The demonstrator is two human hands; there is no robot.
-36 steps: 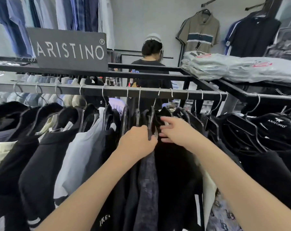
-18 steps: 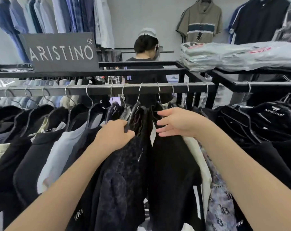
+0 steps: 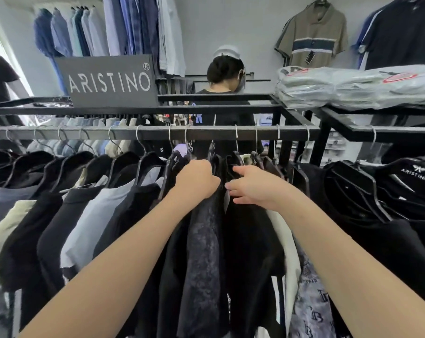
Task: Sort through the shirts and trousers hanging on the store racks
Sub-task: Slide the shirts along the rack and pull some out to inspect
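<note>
Closer together now than a moment ago, both hands meet mid-rail (image 3: 109,133). Her left hand (image 3: 196,180) curls round the patterned shirt (image 3: 204,242) at its shoulder. Her right hand (image 3: 254,189), fingers seemingly straight, presses the black shirt (image 3: 251,245) just beside it.

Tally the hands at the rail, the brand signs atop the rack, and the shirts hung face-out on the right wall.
Hands: 2 (left hand, right hand)
Brand sign: 1
Face-out shirts: 2 (olive striped polo, navy shirt)
Total: 5
</note>
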